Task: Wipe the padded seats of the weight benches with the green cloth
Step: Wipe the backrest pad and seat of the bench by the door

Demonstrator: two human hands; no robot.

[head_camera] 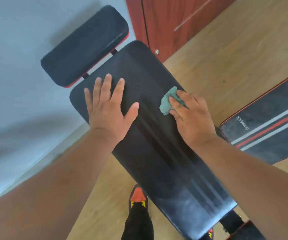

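Cloth (168,101) bunched under gripping right hand (191,116); left hand (108,108) flat on bench pad (157,153).

A light wood-grain floor (217,66) runs under the scene and meets a pale grey wall (18,58) on the left. A reddish-brown wooden door (171,18) stands at the top right, with a small silver knob (156,51) near its lower edge. At the bottom, a black shoe with an orange toe and yellow marks (138,196) rests on the floor below a black trouser leg (138,224).
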